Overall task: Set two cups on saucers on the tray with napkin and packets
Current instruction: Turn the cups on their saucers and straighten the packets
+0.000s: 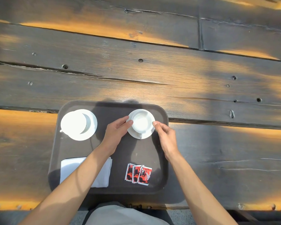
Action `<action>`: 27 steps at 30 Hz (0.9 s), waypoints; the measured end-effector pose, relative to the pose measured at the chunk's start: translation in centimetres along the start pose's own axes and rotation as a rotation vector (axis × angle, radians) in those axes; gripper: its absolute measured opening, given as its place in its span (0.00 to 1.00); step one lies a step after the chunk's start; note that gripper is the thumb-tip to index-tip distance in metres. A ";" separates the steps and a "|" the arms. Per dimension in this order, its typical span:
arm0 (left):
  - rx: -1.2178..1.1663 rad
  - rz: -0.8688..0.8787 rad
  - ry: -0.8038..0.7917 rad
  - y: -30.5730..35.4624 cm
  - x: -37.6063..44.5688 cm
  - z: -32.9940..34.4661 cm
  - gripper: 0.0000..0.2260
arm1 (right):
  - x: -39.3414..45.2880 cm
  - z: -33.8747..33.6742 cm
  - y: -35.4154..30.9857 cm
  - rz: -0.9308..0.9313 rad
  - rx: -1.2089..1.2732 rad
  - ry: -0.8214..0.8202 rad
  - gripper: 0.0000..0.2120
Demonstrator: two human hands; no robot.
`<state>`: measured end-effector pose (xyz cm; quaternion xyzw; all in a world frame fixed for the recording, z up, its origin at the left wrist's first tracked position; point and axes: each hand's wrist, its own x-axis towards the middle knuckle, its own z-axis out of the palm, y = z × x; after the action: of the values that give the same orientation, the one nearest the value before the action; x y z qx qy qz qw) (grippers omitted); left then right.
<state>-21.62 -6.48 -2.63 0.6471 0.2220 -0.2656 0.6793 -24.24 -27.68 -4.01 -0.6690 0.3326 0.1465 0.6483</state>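
Nearest on the tray point(162, 159), the napkin point(102, 176) and three packets point(138, 174) are laid. Beyond, the right cup point(141, 121) sits on its saucer point(148, 133), handle pointed toward the person. The saucer rim is touched by the left hand point(116, 130) and right hand point(166, 137), fingers relaxed, nothing gripped. It is best nudged evenly from both sides. The left cup point(75, 123) stands farther left.

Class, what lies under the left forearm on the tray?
A white napkin lies on the tray under the left forearm. Its corners show on both sides; its middle is covered, so anything there cannot be seen.
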 end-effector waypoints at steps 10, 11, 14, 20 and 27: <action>-0.044 0.039 0.027 1.5 -1.9 -0.6 0.33 | -1.8 -1.0 -1.9 -0.060 0.034 -0.026 0.14; -0.051 0.042 0.032 1.8 -2.5 -0.8 0.36 | -2.2 -1.2 -2.4 -0.079 0.040 -0.029 0.14; -0.048 0.080 0.052 2.7 -4.9 -1.7 0.34 | -3.6 -1.8 -4.1 -0.156 0.026 -0.056 0.16; -0.032 0.243 0.152 3.8 -10.6 -5.0 0.26 | -6.2 -0.7 -7.3 -0.314 -0.001 -0.152 0.26; -0.065 0.266 0.486 4.0 -13.4 -13.4 0.14 | -9.3 4.8 -7.7 -0.392 -0.212 -0.310 0.26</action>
<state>-28.66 7.99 8.27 0.6930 0.3000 -0.0038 0.6556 -25.12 -21.17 7.19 -0.7545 0.0760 0.1530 0.6337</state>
